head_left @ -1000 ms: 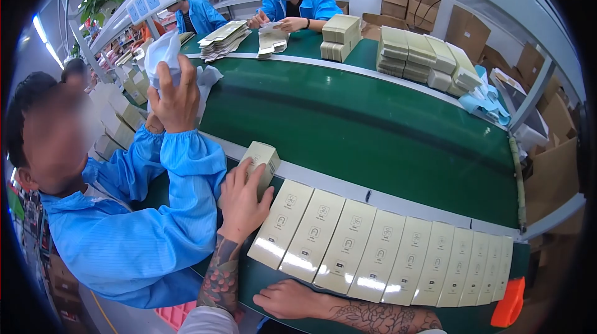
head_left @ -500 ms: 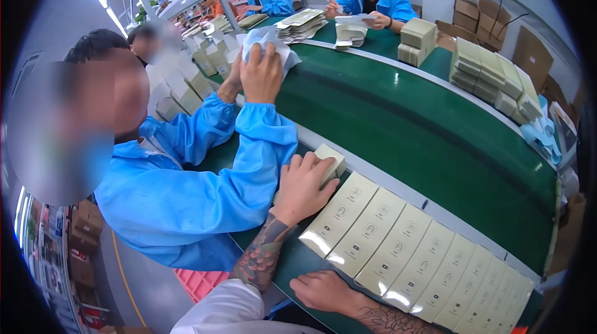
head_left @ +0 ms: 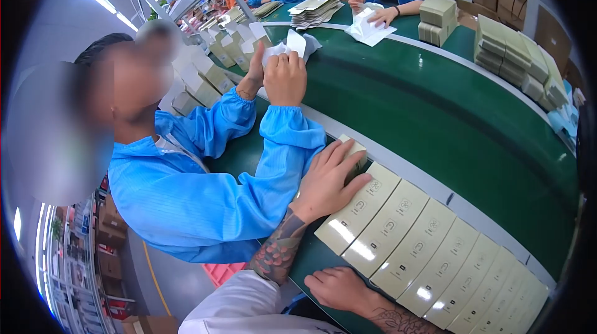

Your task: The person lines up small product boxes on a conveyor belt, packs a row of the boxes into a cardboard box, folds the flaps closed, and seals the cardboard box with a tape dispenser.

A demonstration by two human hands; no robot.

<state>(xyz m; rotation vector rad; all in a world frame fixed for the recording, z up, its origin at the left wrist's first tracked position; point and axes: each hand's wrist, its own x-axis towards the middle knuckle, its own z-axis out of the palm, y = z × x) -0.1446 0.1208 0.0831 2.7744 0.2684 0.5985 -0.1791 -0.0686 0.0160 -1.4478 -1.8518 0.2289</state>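
My left hand (head_left: 329, 178) lies with its fingers spread on a small pale box (head_left: 353, 150), its thumb near the first carton of a row. The row of pale printed cartons (head_left: 385, 225) stands side by side to the right of that hand. My right hand (head_left: 339, 287) rests at the near edge of the green table (head_left: 311, 253), fingers curled in, with nothing visible in it. Its forearm runs to the right below the cartons.
A co-worker in a blue jacket (head_left: 205, 191) sits close at left, handling white wrapping (head_left: 295, 48). Across the green belt (head_left: 435, 129), another person handles a white bag (head_left: 370, 26). Stacked boxes (head_left: 516, 54) stand at the far right, and flattened cartons (head_left: 316, 7) lie near the far edge.
The view has turned left, so table and hands appear further right. The neighbour's hands have lowered with the white wrapping. My left hand stays on the small box; my right hand stays resting.
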